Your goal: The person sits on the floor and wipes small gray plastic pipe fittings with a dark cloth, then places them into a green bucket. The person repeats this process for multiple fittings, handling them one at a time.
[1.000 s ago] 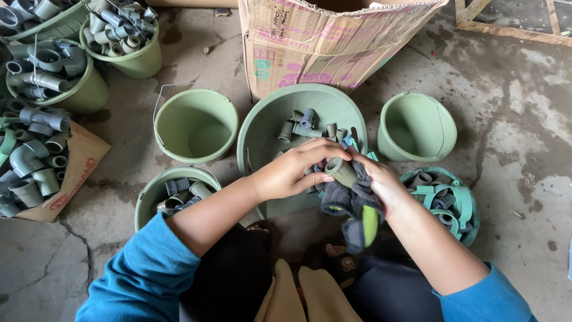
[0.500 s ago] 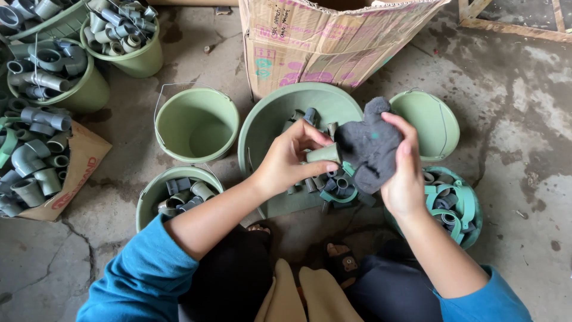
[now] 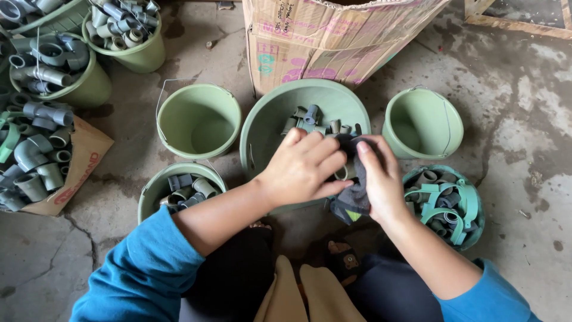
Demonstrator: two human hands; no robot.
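Observation:
My left hand (image 3: 305, 168) is closed around a short grey-green pipe fitting (image 3: 344, 173), of which only one round end shows between the hands. My right hand (image 3: 379, 179) presses a dark grey cloth (image 3: 353, 201) against that fitting. Both hands hover over the near rim of a large green basin (image 3: 268, 119), which holds several grey pipe fittings (image 3: 310, 119) at its far side.
An empty green bucket (image 3: 198, 121) stands left of the basin, another (image 3: 422, 122) to the right. A bucket with fittings (image 3: 179, 188) sits near left, a teal bowl of rings and fittings (image 3: 444, 203) near right. A cardboard box (image 3: 333, 36) stands behind; more filled buckets (image 3: 125, 33) are far left.
The right hand brought the cloth down from its raised position and wrapped it back against the fitting. The left hand shifted over the fitting, covering most of it.

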